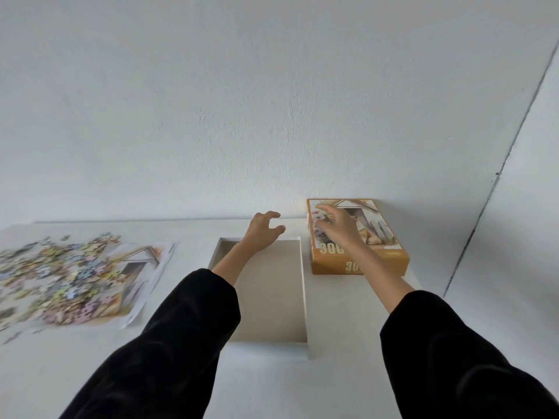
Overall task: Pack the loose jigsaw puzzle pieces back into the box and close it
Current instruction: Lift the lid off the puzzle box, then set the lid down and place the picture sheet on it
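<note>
An open white box base (298,285) with a beige inside stands at the table's middle and holds nothing. To its right lies the orange box lid (384,255), picture side up. Many loose pastel puzzle pieces (57,273) are heaped at the left on a printed picture sheet (145,267). My left hand (263,232) hovers above the far edge of the box base, fingers spread and curled, holding nothing. My right hand (338,226) rests flat on top of the lid, fingers apart. Both arms wear black sleeves.
The white table (348,373) meets a white wall close behind the box and lid. Its right edge runs just past the lid, with floor beyond. A few stray pieces (12,337) lie near the left front.
</note>
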{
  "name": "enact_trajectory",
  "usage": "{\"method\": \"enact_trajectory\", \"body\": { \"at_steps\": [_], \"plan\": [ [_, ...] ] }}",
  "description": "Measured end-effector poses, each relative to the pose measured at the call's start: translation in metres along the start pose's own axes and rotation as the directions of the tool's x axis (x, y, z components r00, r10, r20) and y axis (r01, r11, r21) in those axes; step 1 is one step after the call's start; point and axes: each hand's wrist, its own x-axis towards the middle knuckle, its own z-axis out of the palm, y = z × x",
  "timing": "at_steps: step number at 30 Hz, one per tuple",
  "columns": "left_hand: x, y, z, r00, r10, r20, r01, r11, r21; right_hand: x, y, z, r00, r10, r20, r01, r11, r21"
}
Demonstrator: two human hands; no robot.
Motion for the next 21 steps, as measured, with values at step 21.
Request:
{"method": "enact_trajectory", "body": {
  "at_steps": [21],
  "plan": [
    [-0.108, -0.107, -0.025, 0.988, -0.157, -0.004, 0.157, 0.988, -0.004, -0.112, -0.005, 0.089, 0.967, 0.233, 0.102, -0.218, 0.966, -0.140]
  ]
}}
